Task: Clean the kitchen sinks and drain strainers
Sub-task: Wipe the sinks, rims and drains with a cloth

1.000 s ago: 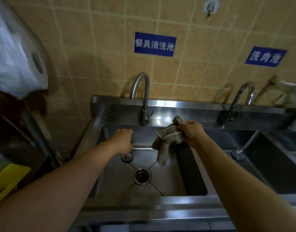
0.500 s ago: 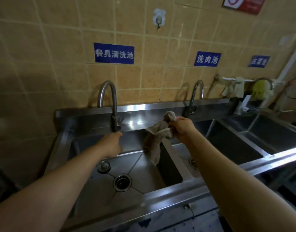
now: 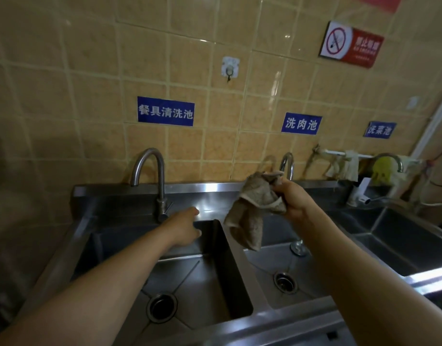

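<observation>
Where hands (image 3: 183, 227) reach, rag (image 3: 255, 208) rightward.

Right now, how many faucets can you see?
3: left faucet over the left sink, middle faucet partly behind the cloth, right faucet by hanging rags. More may sit off-frame.

On the tan tiled wall (image 3: 90, 71) you see a white adhesive hook (image 3: 230, 68). Below and left of that hook sits a blue rectangular sign with white characters (image 3: 165, 111); below and right of it are two smaller blue signs (image 3: 301, 124) (image 3: 379, 130). Up and far right of the hook hangs a red-and-white no-smoking sign (image 3: 351, 44). Low and far right, pale cloths (image 3: 345, 166) and a yellow-green rag (image 3: 381, 171) drape over a white rail (image 3: 337, 152).
</observation>
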### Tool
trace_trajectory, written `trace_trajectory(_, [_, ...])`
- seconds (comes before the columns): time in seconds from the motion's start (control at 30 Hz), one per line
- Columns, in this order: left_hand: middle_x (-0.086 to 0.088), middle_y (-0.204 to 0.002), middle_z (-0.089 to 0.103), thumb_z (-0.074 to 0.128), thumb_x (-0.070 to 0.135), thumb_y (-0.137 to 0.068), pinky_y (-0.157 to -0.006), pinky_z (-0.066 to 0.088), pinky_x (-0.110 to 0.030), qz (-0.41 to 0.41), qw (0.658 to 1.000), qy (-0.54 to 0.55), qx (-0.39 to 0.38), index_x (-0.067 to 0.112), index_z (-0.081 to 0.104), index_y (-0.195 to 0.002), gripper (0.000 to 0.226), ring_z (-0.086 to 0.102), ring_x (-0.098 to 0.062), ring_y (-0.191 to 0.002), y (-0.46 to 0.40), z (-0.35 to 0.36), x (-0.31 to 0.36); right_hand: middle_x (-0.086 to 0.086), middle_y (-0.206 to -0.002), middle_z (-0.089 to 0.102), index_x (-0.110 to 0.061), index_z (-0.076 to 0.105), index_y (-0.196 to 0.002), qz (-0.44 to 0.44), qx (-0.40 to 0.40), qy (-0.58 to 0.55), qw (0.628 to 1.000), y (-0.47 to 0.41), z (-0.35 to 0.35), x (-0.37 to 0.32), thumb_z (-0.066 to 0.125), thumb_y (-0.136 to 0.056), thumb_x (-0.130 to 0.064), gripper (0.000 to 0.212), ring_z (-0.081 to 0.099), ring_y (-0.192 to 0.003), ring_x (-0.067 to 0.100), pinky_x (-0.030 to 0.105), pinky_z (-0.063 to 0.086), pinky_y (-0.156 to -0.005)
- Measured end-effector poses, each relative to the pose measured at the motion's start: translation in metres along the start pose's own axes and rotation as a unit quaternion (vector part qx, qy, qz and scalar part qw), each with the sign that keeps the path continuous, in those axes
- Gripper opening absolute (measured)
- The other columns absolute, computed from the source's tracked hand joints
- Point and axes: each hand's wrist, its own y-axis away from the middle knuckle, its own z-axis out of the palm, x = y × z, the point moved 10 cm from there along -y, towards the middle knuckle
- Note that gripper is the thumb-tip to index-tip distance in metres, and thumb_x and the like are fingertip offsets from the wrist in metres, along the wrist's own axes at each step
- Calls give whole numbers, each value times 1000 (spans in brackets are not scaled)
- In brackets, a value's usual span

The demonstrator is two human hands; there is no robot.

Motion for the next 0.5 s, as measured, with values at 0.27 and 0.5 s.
trace_trajectory(0.27, [-5, -137, 49, 68, 21, -86, -85, 35, -17, -12, 993, 115, 17, 15, 41, -138, 59, 50, -13, -115, -19, -1, 35, 14, -78, 65, -5, 56, -92, 0, -100, -82, 992, 5, 0, -35, 24, -96, -1, 32, 66, -69, 24, 34, 57, -67])
trace_trajectory(0.5, [-7, -127, 57, 68, 14, -86, -85, 40, -18, -16, 984, 175, -1, 13, 47, -133, 51, 56, -17, -109, -21, 5, 54, 13, -85, 61, -7, 56, -93, -3, -111, -110, 988, 1, -13, -42, 33, -89, -5, 23, 62, -77, 25, 39, 52, -77])
